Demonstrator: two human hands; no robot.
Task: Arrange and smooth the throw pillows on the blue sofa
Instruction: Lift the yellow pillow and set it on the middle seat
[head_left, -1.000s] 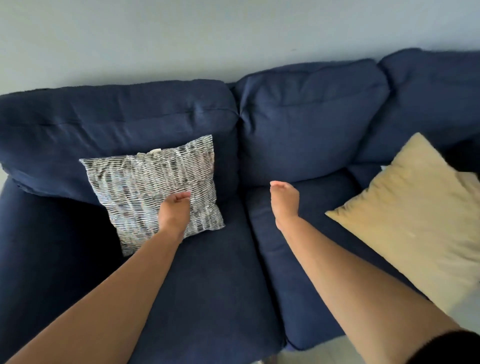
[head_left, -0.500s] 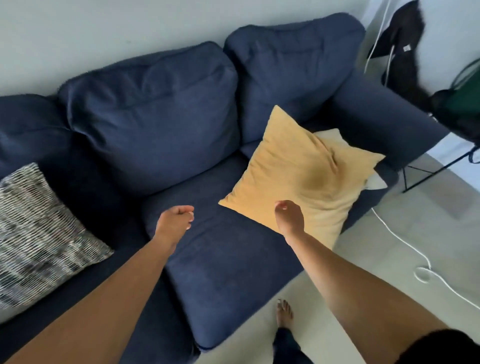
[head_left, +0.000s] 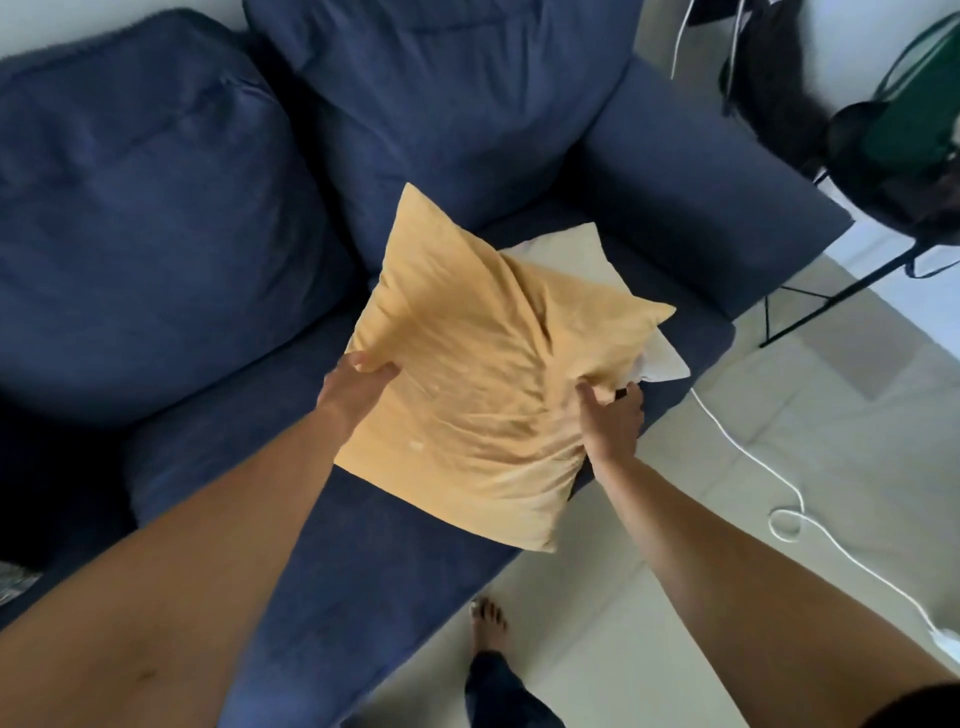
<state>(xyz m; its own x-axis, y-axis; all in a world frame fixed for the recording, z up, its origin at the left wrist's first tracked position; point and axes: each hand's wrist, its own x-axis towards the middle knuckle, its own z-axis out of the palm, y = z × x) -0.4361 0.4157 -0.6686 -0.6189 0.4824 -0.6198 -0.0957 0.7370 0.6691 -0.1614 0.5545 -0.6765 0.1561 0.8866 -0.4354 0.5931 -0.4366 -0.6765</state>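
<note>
A yellow throw pillow (head_left: 478, 374) lies wrinkled over the right seat of the blue sofa (head_left: 156, 218). My left hand (head_left: 356, 382) grips its left edge. On the right edge, my right hand (head_left: 610, 415) pinches the fabric. Under the yellow pillow a cream pillow (head_left: 566, 254) shows at the back and at the right corner. A sliver of the patterned grey pillow (head_left: 15, 582) peeks in at the far left edge.
The sofa's right armrest (head_left: 701, 197) stands beside the pillows. A white cable (head_left: 769, 467) snakes over the pale floor on the right. A black stand with dark and green items (head_left: 904, 145) is at the upper right. My bare foot (head_left: 488, 623) is by the sofa front.
The view has swung right, away from the patterned pillow. Both hands, empty and apart before, have closed on the yellow pillow's two sides, and the pillow now looks crumpled.
</note>
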